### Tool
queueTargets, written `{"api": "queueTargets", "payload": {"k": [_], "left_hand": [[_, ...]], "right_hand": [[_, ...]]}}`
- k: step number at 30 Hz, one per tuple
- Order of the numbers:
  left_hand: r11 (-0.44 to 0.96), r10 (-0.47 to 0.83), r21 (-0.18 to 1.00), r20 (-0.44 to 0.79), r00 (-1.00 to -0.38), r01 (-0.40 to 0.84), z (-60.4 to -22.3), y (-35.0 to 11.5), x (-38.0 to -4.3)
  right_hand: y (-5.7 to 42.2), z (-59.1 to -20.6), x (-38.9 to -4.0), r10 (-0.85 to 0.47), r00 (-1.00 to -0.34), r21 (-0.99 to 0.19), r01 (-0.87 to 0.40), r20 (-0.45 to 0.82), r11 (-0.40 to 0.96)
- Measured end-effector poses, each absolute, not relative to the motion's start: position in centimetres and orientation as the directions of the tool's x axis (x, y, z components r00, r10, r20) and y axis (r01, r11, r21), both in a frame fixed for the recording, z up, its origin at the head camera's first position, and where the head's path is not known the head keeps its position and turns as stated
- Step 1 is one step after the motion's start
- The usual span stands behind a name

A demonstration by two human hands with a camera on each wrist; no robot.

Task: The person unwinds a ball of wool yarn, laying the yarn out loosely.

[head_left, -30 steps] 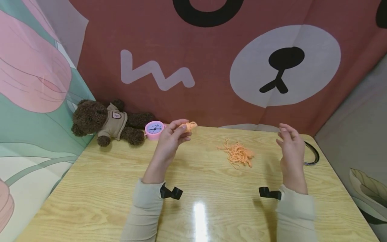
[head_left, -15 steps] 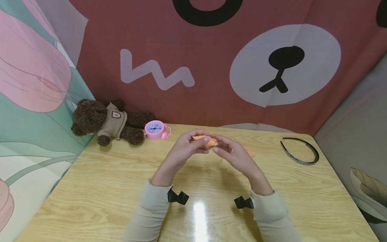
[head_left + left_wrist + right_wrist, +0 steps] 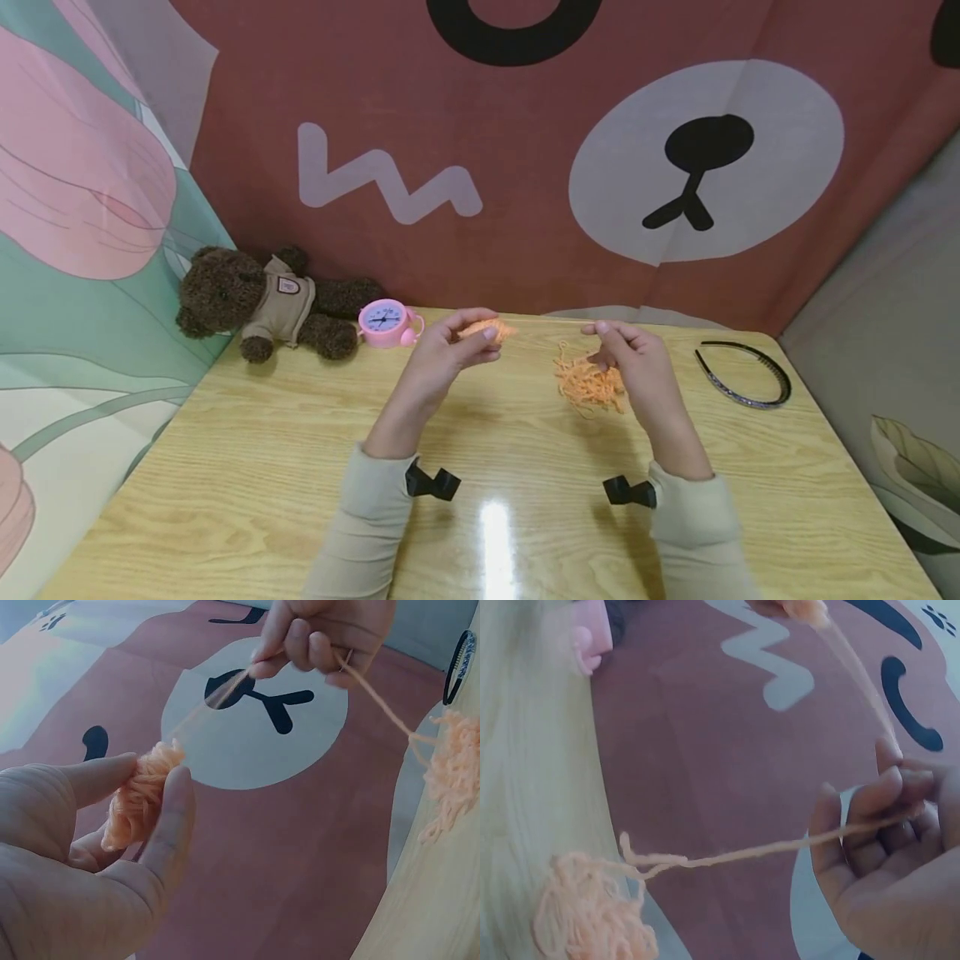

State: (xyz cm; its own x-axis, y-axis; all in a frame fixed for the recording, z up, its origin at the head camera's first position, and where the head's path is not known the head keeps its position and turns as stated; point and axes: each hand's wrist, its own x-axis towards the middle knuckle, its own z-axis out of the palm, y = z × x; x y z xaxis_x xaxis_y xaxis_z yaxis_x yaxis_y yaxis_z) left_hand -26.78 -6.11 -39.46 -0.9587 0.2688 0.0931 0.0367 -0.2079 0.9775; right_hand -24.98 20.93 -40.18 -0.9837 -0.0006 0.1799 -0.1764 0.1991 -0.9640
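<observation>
On your bench (image 3: 247,467), a teddy bear (image 3: 288,308) lies back left, an alarm clock (image 3: 384,327) at its feet, a yarn pile (image 3: 588,387) right of centre, a headband (image 3: 757,404) far right.

At right, my right fingers (image 3: 876,793) are bent and pinch a blurred orange strand (image 3: 868,694), which slants up to a yarn bundle (image 3: 806,610) cut by the top edge. A yarn length (image 3: 750,851) runs left from my fingers to a tangled pile (image 3: 600,919), lower left, on the tabletop (image 3: 517,787). Upper left: a pink object (image 3: 592,634), partly blurred.
</observation>
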Motion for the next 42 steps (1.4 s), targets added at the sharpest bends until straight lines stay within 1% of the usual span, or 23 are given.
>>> {"api": "queueTargets", "payload": {"k": [4,6,11,15,18,20,24,30,36,42], "left_hand": [[-0.191,0.267,0.981,0.092,-0.959,0.041,-39.5,-6.3,-26.9],[-0.187,0.257,0.982,0.089,-0.962,0.041,-39.5,-6.4,-26.9],[-0.193,0.226,0.98,0.095,-0.969,0.051,-39.5,-6.7,-26.9],[-0.186,0.233,0.981,0.099,-0.968,0.056,-39.4,-6.8,-27.0],[-0.172,0.246,0.984,0.095,-0.965,0.053,-39.4,-6.9,-27.1],[-0.167,0.243,0.985,0.09,-0.966,0.049,-39.4,-6.9,-27.0],[-0.174,0.205,0.983,0.087,-0.975,0.051,-39.4,-7.1,-27.0],[-0.218,0.129,0.974,0.098,-0.987,0.068,-39.3,-7.5,-27.2],[-0.274,0.082,0.96,0.089,-0.993,0.063,-39.1,-7.9,-27.5],[-0.327,0.035,0.942,0.093,-0.995,0.077,-39.0,-8.5,-27.6]], "right_hand": [[21.9,-39.9,-25.0,0.097,-0.975,-0.98,-0.193,0.198,0.056],[22.3,-39.8,-25.0,0.138,-0.97,-0.98,-0.199,0.2,0.015],[23.3,-39.8,-25.1,0.201,-0.96,-0.977,-0.208,0.196,-0.039],[24.2,-39.8,-25.1,0.246,-0.952,-0.976,-0.204,0.181,-0.075],[24.8,-39.7,-25.1,0.287,-0.944,-0.969,-0.207,0.162,-0.134],[25.2,-39.5,-25.1,0.318,-0.936,-0.956,-0.219,0.149,-0.197],[25.7,-39.3,-25.0,0.368,-0.918,-0.922,-0.26,0.145,-0.286],[26.4,-39.2,-25.0,0.399,-0.909,-0.898,-0.271,0.12,-0.347],[27.9,-39.2,-24.8,0.427,-0.901,-0.834,-0.292,0.075,-0.469],[29.5,-39.1,-24.5,0.474,-0.881,-0.696,-0.345,0.008,-0.629]]}}
